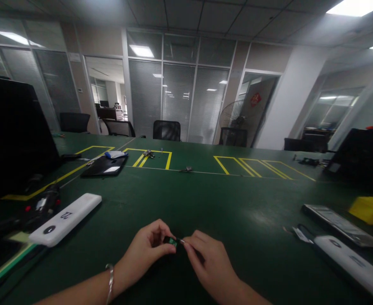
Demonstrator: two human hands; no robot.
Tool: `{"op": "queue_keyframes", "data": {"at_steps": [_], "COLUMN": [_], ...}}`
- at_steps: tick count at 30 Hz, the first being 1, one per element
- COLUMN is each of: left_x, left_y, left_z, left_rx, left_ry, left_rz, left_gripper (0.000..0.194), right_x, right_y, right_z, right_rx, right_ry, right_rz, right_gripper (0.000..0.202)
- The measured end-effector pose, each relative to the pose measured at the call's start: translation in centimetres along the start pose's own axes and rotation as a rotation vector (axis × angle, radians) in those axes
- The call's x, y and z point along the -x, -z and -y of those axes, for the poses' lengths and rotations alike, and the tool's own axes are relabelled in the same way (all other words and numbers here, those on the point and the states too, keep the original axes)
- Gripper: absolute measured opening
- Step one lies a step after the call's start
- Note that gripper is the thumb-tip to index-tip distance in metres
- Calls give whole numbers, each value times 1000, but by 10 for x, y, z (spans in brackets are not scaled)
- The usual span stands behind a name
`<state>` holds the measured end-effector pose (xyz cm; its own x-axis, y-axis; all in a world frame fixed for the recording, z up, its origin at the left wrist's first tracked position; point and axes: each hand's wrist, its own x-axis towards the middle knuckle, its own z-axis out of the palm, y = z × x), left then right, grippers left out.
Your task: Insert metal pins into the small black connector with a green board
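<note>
My left hand (143, 248), with a silver bracelet (110, 279) at the wrist, is closed on a small green and black piece (172, 241) that looks like a circuit board. Thumb and fingertips pinch it just above the green tabletop (186, 203). Beside it, my right hand (210, 260) pinches a thin, pale rod-like piece with a dark tip (180, 240). That tip points at the board's right side; whether the two touch is too small to tell. The fingers hide part of both pieces.
White power banks lie at left (72, 216) and right (348, 258). A black flat device (105, 165), small metal parts (148, 154) and yellow tape markings (169, 161) are farther back. A dark monitor (15, 127) stands left; a yellow object (369, 209) sits right.
</note>
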<state>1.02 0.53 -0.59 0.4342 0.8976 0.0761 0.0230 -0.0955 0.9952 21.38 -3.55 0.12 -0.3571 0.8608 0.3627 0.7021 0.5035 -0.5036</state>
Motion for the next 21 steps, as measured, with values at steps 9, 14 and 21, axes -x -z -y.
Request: {"op": "queue_keyframes", "data": {"at_steps": [9, 14, 21], "left_x": [1, 4, 5], "left_y": [1, 1, 0], "left_z": [0, -1, -6], "left_rx": [-35, -90, -65], "left_ry": [-34, -49, -80], "left_rz": [-7, 11, 50], "left_gripper": [19, 18, 17], "right_x": [-1, -1, -1], "right_y": [0, 0, 1], "right_z": [0, 0, 2], "right_rx": [65, 87, 47], "right_ry": [10, 8, 23], "right_rz": [55, 59, 66], "right_gripper": [24, 25, 28]}}
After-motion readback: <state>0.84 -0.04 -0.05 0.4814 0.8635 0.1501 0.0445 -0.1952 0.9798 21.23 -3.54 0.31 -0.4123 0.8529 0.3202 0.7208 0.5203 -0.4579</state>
